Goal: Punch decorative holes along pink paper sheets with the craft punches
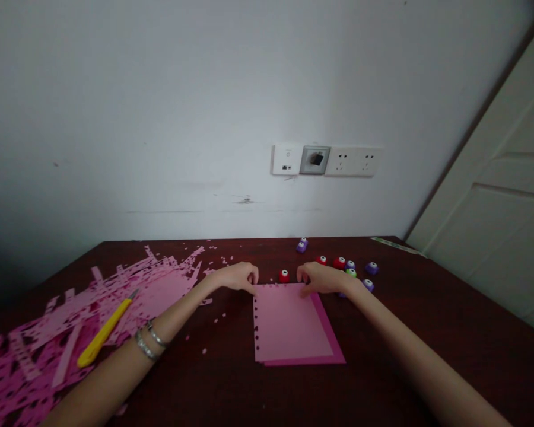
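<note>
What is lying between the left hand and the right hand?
The head view shows a small red object and, nearer, the far edge of the light pink sheet.

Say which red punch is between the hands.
The red punch at the top edge of the light pink sheet, between the left hand and right hand; the other two red punches lie beyond the right hand.

No words, brands or numbers can be read. The leftmost white wall plate (280, 161) bears a small round mark above its ports, and a faint trace near its top edge is too small to make out. The pale strip (398, 245) lying at the far right of the tabletop (409, 332) has greenish markings along it, too small and blurred to tell as letters or figures.
</note>
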The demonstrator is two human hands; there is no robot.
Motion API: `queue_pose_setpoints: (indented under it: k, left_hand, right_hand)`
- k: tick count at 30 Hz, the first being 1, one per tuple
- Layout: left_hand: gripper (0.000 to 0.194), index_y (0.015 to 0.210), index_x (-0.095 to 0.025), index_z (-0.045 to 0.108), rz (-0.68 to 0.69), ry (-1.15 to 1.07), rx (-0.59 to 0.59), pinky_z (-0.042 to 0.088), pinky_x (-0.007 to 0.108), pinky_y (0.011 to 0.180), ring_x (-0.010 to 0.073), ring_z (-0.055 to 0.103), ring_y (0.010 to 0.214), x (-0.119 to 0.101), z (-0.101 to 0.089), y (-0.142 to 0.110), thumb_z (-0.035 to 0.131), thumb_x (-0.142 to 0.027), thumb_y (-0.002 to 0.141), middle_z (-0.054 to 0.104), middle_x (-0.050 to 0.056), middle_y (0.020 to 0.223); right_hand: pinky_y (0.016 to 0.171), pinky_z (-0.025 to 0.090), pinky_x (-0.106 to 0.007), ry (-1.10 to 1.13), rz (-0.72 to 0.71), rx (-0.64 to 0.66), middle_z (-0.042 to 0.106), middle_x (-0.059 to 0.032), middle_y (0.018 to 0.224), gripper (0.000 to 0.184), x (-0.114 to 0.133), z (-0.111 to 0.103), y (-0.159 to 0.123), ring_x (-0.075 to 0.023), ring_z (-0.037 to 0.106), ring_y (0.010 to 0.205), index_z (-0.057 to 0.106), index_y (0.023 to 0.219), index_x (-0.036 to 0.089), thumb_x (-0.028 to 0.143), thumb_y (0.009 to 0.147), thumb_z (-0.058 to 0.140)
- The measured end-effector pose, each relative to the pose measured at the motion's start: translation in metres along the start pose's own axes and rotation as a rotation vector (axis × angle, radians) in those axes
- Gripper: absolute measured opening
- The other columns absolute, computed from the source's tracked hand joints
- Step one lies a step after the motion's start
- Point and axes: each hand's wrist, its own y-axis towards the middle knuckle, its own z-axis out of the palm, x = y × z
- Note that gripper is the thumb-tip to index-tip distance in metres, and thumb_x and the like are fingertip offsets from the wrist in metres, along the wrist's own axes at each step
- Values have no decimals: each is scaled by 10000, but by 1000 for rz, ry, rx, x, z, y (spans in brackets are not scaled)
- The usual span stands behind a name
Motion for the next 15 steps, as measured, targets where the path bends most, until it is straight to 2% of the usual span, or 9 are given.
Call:
queue_pose_setpoints:
  k: [5, 11, 15]
  left_hand:
    - [149, 699, -147, 617, 12, -87, 22, 349, 204, 536, 111, 529, 604, 1, -1, 3, 646, -284, 649, 598, -4, 663]
    - [130, 684, -146, 633, 50, -164, 11, 366, 209, 553, 106, 530, 595, 0, -6, 0, 638, -272, 653, 603, -5, 640]
    - [144, 690, -146, 650, 67, -185, -6, 385, 212, 571, 112, 547, 613, 4, -9, -1, 627, -287, 667, 629, 10, 659]
  right_hand:
    - [536, 356, -228, 21, 9, 0, 616, -34, 837, 351, -4, 2, 1, -156, 553, 692, 604, 895, 181, 344, 600, 704]
    - [594, 384, -237, -10, -38, -27, 605, -61, 897, 393, 6, -6, -5, -174, 547, 757, 627, 961, 171, 327, 608, 705]
    - [586, 394, -224, 78, -120, -56, 633, -54, 817, 204, 7, -11, -6, -145, 555, 695, 661, 869, 150, 258, 706, 606]
